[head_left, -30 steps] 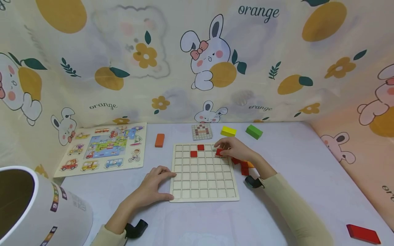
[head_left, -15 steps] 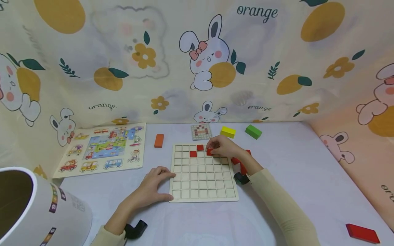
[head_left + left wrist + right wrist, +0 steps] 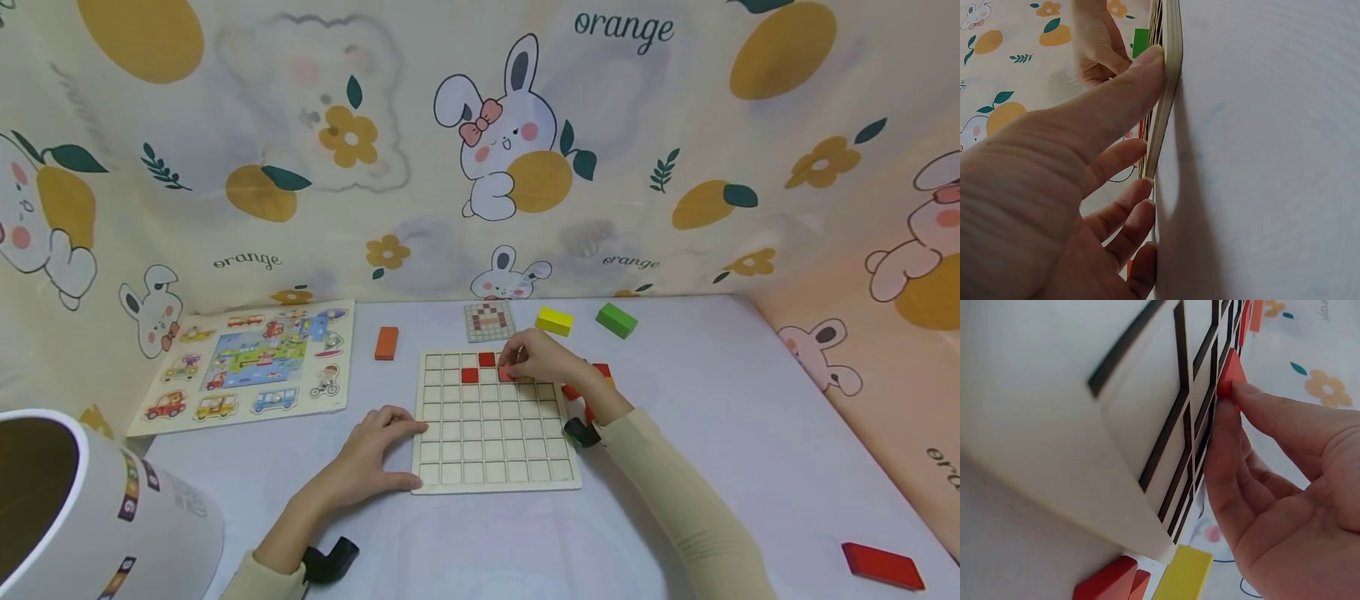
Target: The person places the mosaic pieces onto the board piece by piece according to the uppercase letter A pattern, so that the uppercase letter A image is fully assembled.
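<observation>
A pale wooden grid board point(image 3: 495, 452) lies on the table, with one red square tile point(image 3: 487, 359) in its top row and another red square tile point(image 3: 469, 376) in the second row. My right hand point(image 3: 546, 357) pinches a red tile point(image 3: 1231, 370) between thumb and fingertips; the tile is tilted against the board's cells in the right wrist view. At the board's left edge my left hand point(image 3: 372, 457) rests with thumb and relaxed fingers touching its side, as the left wrist view also shows. Several red pieces point(image 3: 602, 369) lie right of the board, partly behind my right wrist.
Behind the board lies a small pattern card point(image 3: 490, 322). Yellow point(image 3: 554, 322), green point(image 3: 617, 321) and orange blocks point(image 3: 386, 343) stand nearby. A vehicle puzzle point(image 3: 255, 367) lies back left, a white cylinder point(image 3: 142, 508) front left, a red block point(image 3: 882, 566) front right.
My right hand has moved left over the board with the red tile, from near its right edge to just right of the two placed tiles. The left hand has stayed put.
</observation>
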Available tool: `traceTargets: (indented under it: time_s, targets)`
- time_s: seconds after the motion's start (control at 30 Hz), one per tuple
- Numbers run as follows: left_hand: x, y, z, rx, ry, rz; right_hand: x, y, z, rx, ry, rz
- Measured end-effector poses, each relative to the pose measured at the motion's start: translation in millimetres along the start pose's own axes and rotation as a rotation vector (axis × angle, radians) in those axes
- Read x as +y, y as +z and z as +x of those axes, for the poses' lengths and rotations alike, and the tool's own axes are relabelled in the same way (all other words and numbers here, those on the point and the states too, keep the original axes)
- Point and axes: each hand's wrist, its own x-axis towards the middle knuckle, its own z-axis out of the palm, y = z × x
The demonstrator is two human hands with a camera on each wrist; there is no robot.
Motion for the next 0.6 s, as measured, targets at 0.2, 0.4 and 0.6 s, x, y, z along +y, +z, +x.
traceTargets:
  time_s: [0.2, 0.4, 0.6]
  targets:
    - [-0.1, 0.6, -0.2, -0.003, -0.007, -0.014, 2.8, 1.5, -0.9, 0.013, 0.010, -0.059]
    - [-1.7, -0.4, -1.9, -0.002, -0.005, -0.009, -0.9, -7.5, -16.1, 0.073, 0.002, -0.084]
    - [-0.1, 1.1, -0.2, -0.001, 0.011, -0.017, 17.2, -29.6, -62.5, 0.076, 0.010, -0.042]
